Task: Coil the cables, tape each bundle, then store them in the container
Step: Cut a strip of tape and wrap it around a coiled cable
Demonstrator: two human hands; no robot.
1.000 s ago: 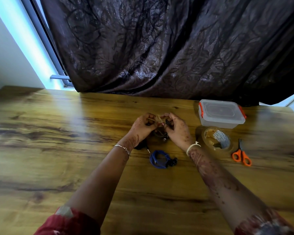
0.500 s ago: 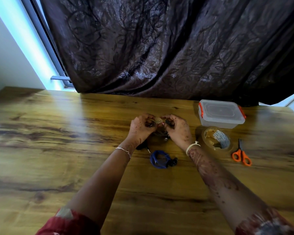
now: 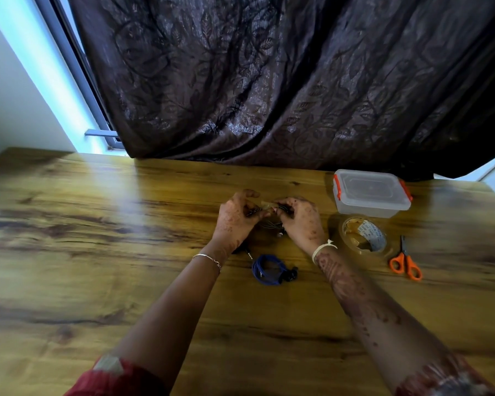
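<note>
Two hands work one dark cable bundle (image 3: 269, 221) above the surface (image 3: 97, 252): left hand (image 3: 236, 221) and right hand (image 3: 300, 221) each pinch it, apparently pressing a tape strip (image 3: 267, 206) around it. Container (image 3: 372, 194) sits closed nearby; blue coil (image 3: 265, 270) waits.

Bright daylight comes in past the dark curtain (image 3: 283, 81) at the top left and shines pale on the table (image 3: 69, 224). The table's left edge looks blurry and stretched.
</note>
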